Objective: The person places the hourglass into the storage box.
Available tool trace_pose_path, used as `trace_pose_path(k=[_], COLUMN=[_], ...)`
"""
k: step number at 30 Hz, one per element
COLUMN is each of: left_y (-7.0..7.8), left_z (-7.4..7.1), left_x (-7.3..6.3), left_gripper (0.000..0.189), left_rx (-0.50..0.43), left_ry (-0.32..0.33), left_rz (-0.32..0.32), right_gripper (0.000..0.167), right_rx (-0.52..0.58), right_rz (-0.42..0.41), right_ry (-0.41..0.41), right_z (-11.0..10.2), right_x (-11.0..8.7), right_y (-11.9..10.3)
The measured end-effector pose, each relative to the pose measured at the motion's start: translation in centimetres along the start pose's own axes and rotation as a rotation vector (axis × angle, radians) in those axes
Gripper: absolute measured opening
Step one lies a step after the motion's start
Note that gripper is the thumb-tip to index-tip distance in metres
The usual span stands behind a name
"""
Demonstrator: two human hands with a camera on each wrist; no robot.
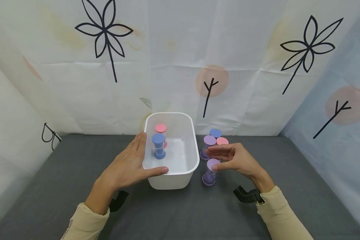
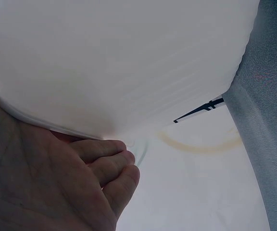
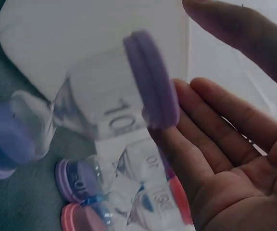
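Note:
My left hand (image 1: 127, 163) holds the near left corner of a white plastic tub (image 1: 174, 181), thumb across the front rim and fingers along the left side. Inside the tub stand a blue sand timer (image 1: 159, 146) and, behind it, a pink sand timer (image 1: 161, 128). On the right, my right hand (image 1: 237, 160) is spread around the top of a purple sand timer (image 1: 210, 173). In the right wrist view the fingers (image 3: 201, 139) lie beside its purple cap (image 3: 160, 82), while the thumb (image 3: 244, 29) is apart from it. This timer is marked 10.
Behind the near timer, close to the tub's right side, stand another purple timer (image 1: 209, 141), a pink timer (image 1: 222, 141) and a blue timer (image 1: 215, 133). My right hand partly covers them. A dark grey cloth (image 1: 288, 186) covers the table, with a printed white curtain (image 1: 174, 90) behind.

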State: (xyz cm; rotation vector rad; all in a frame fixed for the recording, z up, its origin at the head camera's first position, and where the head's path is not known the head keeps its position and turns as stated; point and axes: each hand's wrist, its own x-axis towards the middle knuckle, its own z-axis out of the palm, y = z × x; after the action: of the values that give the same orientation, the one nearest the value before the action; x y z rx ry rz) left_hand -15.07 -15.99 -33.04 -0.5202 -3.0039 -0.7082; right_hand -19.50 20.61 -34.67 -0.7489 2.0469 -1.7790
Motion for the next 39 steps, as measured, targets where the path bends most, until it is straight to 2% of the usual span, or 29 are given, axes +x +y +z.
trace_pose_path(k=[7,21,29,39], left_y=[0.0,-0.2,-0.1,-0.2], left_z=[0.0,0.1,0.0,0.0], left_x=[0.0,-0.1,0.0,0.0], left_gripper=[0.132,0.132,0.132,0.132], left_rx=[0.001,0.011,-0.003,-0.005], left_ry=[0.001,0.005,0.002,0.001], left_rz=[0.002,0.004,0.007,0.002], right_gripper=[0.058,0.054,0.054,0.051], right_rx=[-0.048,-0.043,-0.054,-0.074], right_rz=[-0.021,0.015,0.005,0.005], right_ry=[-0.056,-0.144,-0.165,-0.136], right_z=[-0.4,-0.8,-1.4,-1.3], right_x=[-0.1,0.2,0.1,0.1], right_y=[1.1,2.3,2.8,2.7])
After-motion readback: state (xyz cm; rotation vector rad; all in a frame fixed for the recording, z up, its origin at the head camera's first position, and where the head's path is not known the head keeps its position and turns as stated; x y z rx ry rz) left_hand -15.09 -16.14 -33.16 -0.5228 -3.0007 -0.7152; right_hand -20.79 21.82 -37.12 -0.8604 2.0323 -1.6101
